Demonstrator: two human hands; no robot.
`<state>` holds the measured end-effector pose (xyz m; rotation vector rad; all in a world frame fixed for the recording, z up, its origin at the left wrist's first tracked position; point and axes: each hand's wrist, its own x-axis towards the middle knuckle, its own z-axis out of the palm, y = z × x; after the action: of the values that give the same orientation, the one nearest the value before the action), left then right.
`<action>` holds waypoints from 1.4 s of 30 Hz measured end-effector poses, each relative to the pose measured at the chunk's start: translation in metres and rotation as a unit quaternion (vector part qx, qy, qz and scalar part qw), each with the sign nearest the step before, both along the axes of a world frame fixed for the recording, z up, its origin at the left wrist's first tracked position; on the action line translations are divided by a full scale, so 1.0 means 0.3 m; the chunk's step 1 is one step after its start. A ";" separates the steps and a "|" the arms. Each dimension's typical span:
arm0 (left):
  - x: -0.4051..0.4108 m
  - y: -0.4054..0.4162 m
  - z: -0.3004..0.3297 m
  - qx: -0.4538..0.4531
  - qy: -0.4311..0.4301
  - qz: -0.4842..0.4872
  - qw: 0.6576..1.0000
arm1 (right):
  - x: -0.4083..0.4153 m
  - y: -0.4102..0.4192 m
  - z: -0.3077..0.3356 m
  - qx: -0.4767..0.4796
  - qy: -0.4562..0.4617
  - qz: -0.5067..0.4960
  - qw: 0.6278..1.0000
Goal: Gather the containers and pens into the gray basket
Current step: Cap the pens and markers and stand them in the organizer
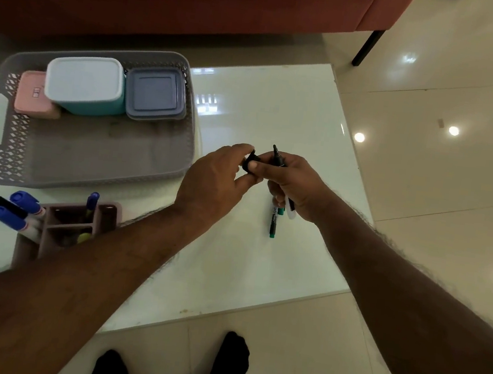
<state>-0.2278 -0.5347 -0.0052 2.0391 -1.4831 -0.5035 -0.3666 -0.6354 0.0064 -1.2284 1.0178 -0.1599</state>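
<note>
On the left of the white counter [264, 102] your gray basket [89, 156] holds three lidded containers along its far side: a pink one [33, 93], a teal one with a white lid [86, 84] and a blue-gray one [156, 93]. Nearer you, a mauve pen holder [64, 227] carries several blue-capped markers [24, 200]. Right of the basket, your left hand [218, 180] has its grip pinched on a black cap [250, 163]. Your right hand [296, 186] has its grip wrapped around an uncapped black marker [278, 156], tip up, with other pens; a green-ended pen [273, 223] pokes out below it.
</note>
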 end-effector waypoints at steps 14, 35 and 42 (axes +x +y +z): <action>0.116 0.113 0.055 0.044 0.007 0.087 0.995 | 0.065 0.076 0.020 -0.143 0.037 0.034 0.989; 0.157 0.159 0.079 0.039 -0.020 -0.011 0.999 | 0.097 0.140 0.065 -0.239 0.137 0.154 0.949; 0.165 0.160 0.081 0.054 -0.011 -0.028 0.998 | 0.094 0.147 0.064 -0.238 0.162 0.177 0.941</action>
<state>-0.1783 -0.4867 0.0190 2.0962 -1.5609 -0.5965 -0.3385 -0.5912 0.0256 -1.9089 1.0507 0.0896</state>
